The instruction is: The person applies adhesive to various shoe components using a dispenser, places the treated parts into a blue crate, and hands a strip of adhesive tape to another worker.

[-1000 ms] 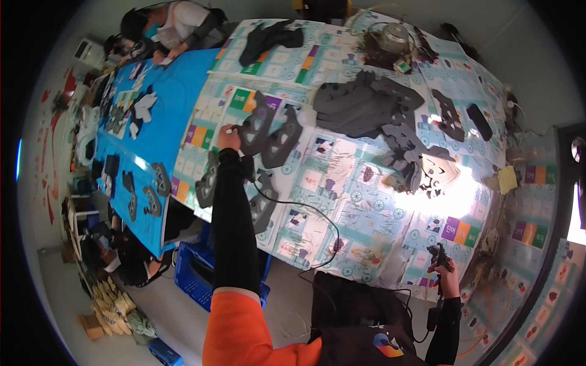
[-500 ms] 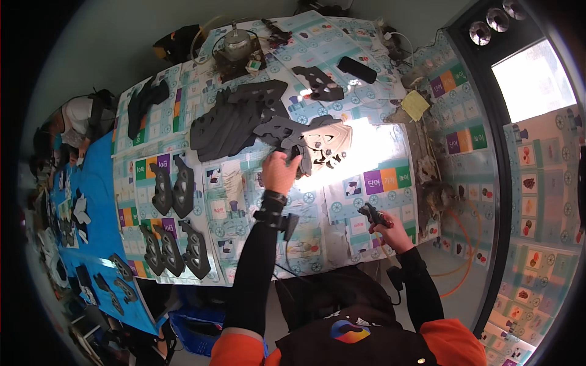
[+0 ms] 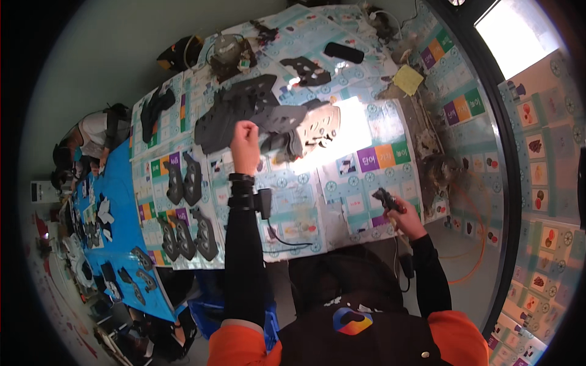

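Note:
My left hand (image 3: 245, 145) is closed, fingers curled at the left end of a flat dark grey cut-out piece (image 3: 282, 118). Whether they grip its edge cannot be made out. This piece overlaps a pile of similar dark grey pieces (image 3: 213, 125) with slots and holes. Just right of them lies a pale, sunlit piece (image 3: 318, 125) with openings, beside a few curled dark parts (image 3: 284, 145). My right hand (image 3: 408, 219) is wrapped round a small dark hand tool (image 3: 386, 198) with a reddish part, its tip pointing up and left above the table's near right side.
Curved dark grey pieces (image 3: 186, 235) lie in rows at left. Beyond the pile are another dark piece (image 3: 306, 71), a black oblong object (image 3: 343, 52) and a metal pot-like device (image 3: 227, 50). A yellow pad (image 3: 408, 80) sits far right. A co-worker (image 3: 91, 137) bends over a blue table (image 3: 122, 229).
My left hand has moved left and up from the curled parts to the grey piece's left end. My right hand still holds the tool. The whole view has shifted and turned.

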`<state>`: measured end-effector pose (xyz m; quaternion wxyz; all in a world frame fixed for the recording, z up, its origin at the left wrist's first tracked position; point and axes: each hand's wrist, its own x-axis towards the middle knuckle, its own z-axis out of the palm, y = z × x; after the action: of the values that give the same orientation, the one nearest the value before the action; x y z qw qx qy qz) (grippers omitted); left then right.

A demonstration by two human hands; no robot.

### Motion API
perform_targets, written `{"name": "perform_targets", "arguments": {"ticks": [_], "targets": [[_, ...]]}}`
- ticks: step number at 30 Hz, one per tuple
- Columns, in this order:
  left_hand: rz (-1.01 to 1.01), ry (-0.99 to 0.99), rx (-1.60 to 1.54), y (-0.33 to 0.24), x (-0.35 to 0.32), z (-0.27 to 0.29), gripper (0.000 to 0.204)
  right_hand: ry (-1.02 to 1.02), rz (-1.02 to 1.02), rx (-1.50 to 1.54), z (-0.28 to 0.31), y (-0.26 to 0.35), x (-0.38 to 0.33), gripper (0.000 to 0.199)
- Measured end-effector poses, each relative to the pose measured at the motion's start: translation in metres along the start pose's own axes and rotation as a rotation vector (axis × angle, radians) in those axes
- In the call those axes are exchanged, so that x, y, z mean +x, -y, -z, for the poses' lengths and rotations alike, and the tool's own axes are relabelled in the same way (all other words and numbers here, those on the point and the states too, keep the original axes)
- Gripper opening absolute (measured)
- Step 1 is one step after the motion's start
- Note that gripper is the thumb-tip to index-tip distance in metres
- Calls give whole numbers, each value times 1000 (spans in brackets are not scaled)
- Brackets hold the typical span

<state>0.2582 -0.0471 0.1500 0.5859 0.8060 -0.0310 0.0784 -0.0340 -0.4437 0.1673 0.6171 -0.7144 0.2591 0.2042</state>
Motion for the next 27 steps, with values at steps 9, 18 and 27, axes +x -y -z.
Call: {"name": "perform_targets", "arguments": {"ticks": [9,18,27], "targets": [[222,441,214,-66,-128,90,5,128,41,-68,-13,17,26,27],[194,95,645,54,-224,16,58,283,-46,-255,-48,13,29,40],[480,35,590,70,-335,-9,60,415,-72,-347,-94,23,34,48]]}}
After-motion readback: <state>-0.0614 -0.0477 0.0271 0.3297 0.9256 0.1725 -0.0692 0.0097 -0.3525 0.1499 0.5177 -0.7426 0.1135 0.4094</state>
